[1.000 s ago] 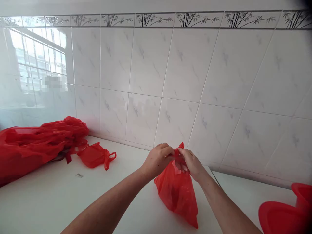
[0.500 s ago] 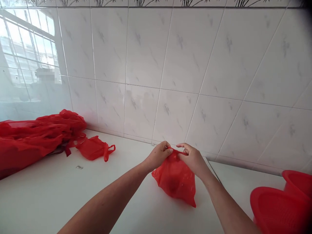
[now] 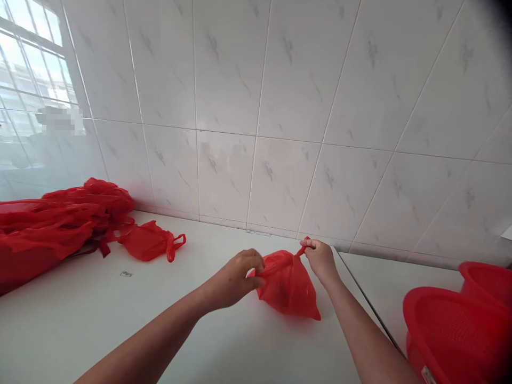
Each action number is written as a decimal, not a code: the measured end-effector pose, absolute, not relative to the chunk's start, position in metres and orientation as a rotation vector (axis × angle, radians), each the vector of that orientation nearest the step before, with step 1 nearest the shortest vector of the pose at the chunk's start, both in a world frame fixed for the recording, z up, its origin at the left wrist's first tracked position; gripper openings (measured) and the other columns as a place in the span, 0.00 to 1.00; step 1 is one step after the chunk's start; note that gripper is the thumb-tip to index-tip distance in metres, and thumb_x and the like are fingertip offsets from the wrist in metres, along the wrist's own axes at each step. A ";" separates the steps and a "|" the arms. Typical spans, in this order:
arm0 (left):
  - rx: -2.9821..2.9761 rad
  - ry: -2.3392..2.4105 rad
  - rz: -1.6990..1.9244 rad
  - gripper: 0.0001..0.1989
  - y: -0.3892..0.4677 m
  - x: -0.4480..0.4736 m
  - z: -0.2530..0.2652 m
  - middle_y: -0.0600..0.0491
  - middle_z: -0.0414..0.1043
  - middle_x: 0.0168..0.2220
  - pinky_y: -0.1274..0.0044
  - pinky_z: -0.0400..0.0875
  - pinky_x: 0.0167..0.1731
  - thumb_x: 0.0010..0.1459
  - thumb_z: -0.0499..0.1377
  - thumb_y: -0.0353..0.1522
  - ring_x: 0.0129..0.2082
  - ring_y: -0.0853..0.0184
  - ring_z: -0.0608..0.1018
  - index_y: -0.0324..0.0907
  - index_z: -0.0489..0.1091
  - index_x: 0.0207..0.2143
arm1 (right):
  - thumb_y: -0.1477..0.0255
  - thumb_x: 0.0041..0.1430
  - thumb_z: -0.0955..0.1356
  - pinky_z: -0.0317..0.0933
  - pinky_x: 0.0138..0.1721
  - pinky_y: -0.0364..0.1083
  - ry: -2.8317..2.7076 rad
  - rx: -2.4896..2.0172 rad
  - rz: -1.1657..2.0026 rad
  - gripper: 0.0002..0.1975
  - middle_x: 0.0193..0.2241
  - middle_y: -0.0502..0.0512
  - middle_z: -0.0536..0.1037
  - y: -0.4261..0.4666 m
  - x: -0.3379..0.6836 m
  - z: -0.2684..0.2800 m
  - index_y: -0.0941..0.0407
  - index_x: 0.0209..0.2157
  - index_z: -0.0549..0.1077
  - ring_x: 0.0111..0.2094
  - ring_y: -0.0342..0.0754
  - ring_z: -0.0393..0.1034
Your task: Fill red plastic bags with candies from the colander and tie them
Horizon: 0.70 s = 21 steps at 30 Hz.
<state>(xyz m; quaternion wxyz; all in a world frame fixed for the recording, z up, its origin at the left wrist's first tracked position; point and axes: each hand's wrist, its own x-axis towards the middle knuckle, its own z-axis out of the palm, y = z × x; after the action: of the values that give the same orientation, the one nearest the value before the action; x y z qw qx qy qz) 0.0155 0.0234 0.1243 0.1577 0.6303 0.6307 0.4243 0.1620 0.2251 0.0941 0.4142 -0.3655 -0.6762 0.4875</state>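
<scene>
A red plastic bag (image 3: 286,288) with a darker round shape showing through it sits on the white tabletop in front of me. Its twisted handle, drawn up at the top right, is pinched between the thumb and fingers of my right hand (image 3: 320,258). My left hand (image 3: 238,277) is at the bag's left side, its thumb and curved fingers apart. A bit of red plastic shows in the gap between them; whether they touch it, I cannot tell.
To the left lie a large heap of red plastic bags (image 3: 60,224) and a small red bag (image 3: 146,242) with its handle loops up. Red perforated baskets (image 3: 420,301) stand at the right, past a seam in the tabletop (image 3: 180,330). A tiled wall (image 3: 224,176) closes the back.
My hands, together at the bag's top before, have moved apart. The left has dropped to the bag's left side; the right now holds a twisted handle. The view has tilted down slightly.
</scene>
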 end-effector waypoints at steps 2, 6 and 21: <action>1.828 1.780 1.021 0.04 0.004 0.013 0.122 0.54 0.69 0.37 0.74 0.64 0.36 0.51 0.55 0.28 0.37 0.66 0.69 0.44 0.62 0.25 | 0.74 0.40 0.66 0.64 0.36 0.48 -1.694 -0.979 1.204 0.10 0.33 0.55 0.77 0.233 0.164 0.077 0.56 0.28 0.76 0.35 0.51 0.70; 1.758 1.648 0.883 0.01 -0.017 0.004 0.125 0.55 0.71 0.38 0.75 0.66 0.37 0.53 0.58 0.32 0.36 0.67 0.72 0.44 0.67 0.29 | 0.70 0.43 0.68 0.65 0.35 0.47 -1.722 -0.997 1.279 0.11 0.34 0.54 0.77 0.238 0.174 0.048 0.56 0.33 0.76 0.35 0.50 0.71; 1.849 1.984 0.849 0.47 0.078 0.060 0.076 0.44 0.54 0.62 0.60 0.68 0.45 0.38 0.67 0.38 0.59 0.43 0.61 0.52 0.53 0.62 | 0.58 0.42 0.67 0.67 0.35 0.50 -1.804 -1.196 1.134 0.19 0.33 0.57 0.79 0.250 0.229 -0.023 0.54 0.35 0.75 0.35 0.57 0.74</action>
<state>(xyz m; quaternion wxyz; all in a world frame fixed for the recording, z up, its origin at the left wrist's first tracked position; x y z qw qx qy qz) 0.0601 0.0779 0.0761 0.1494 0.6434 0.6902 0.2956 0.2286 0.2499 -0.0230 0.3420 -0.4599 -0.6937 0.4362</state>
